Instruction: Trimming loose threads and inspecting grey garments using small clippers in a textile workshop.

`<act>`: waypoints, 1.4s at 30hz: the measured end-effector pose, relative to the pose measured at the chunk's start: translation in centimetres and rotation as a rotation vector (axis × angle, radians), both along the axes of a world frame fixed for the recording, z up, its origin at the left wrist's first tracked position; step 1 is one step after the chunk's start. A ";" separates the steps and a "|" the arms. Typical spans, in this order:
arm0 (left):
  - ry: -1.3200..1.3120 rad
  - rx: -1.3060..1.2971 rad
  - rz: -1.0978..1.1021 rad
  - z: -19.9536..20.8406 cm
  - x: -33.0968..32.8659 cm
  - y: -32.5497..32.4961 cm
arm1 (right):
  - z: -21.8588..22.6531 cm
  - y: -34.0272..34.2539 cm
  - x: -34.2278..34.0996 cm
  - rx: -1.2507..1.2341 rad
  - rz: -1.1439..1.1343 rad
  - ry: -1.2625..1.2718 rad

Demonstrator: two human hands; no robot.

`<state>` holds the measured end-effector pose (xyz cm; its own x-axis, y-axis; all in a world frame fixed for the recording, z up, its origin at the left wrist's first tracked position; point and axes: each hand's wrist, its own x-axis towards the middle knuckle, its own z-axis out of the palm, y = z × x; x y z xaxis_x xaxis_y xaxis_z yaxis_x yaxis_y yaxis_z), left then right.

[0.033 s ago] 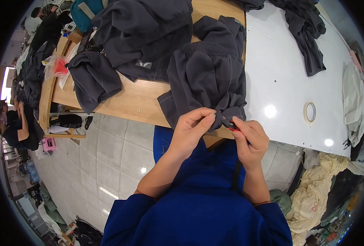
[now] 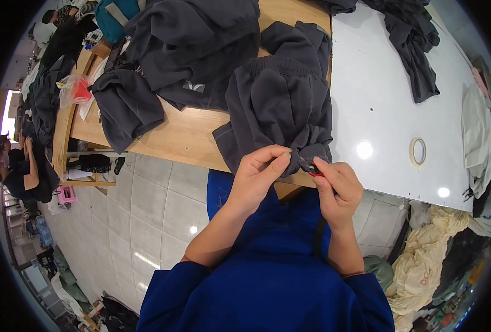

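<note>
Dark grey trousers (image 2: pixel 276 105) with a gathered elastic waistband lie bunched at the front edge of the wooden table. Between thumb and forefinger, my left hand (image 2: pixel 260 174) pinches a fold at their near end. My right hand (image 2: pixel 339 191) is closed on small thread snips (image 2: pixel 314 173), red and black, mostly covered by the fingers. Their tip points left into the bunched cloth, close to the left fingertips. What exactly lies at the tip is too small to make out.
More dark grey garments (image 2: pixel 193 44) are heaped on the wooden table (image 2: pixel 187 133). On the white table (image 2: pixel 378 138) to the right lie a tape roll (image 2: pixel 417 151) and another dark garment (image 2: pixel 414 61). Cream cloth (image 2: pixel 422 265) is piled below it. A person (image 2: pixel 27 169) works at far left.
</note>
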<state>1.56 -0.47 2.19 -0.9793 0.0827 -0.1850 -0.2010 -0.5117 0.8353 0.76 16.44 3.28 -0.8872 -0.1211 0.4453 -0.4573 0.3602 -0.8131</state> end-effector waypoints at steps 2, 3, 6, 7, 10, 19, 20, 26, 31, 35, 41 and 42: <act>-0.006 0.003 -0.003 0.0 0.0 0.0 | -0.1 0.0 0.0 0.011 -0.007 0.020; -0.005 0.002 -0.007 0.0 0.0 0.0 | -0.1 0.0 0.0 0.011 -0.007 0.019; -0.005 -0.003 -0.005 0.1 0.0 0.0 | -0.2 0.0 0.1 0.014 -0.006 0.026; -0.005 -0.005 0.001 0.2 -0.1 -0.1 | -0.1 0.0 0.2 -0.039 -0.015 -0.037; 0.054 -0.077 0.006 0.4 -0.5 0.0 | 0.0 -0.5 0.3 -0.229 -0.043 -0.156; -0.046 -0.189 0.060 0.0 -3.5 -2.8 | -3.3 -0.9 -1.8 -0.209 -0.061 -0.414; -0.069 -0.220 0.058 0.0 -3.7 -2.9 | -3.5 -0.7 -2.1 -0.253 -0.082 -0.466; -0.056 -0.268 0.076 -1.2 -3.6 -3.5 | -3.9 -1.3 -2.2 -0.369 -0.073 -0.502; -0.105 -0.305 0.061 -1.2 -3.1 -3.8 | -3.7 -0.7 -1.5 -0.346 -0.021 -0.488; 0.093 -0.621 0.026 0.0 -1.7 -4.5 | -2.7 -0.2 -1.2 -0.228 0.164 -0.398; 0.622 -0.372 0.368 0.2 -0.1 -11.1 | -3.2 1.4 -2.0 -0.520 -0.112 -0.639; 0.699 -0.381 0.158 0.8 0.2 -11.3 | -3.7 1.8 -2.3 -0.542 -0.132 -0.696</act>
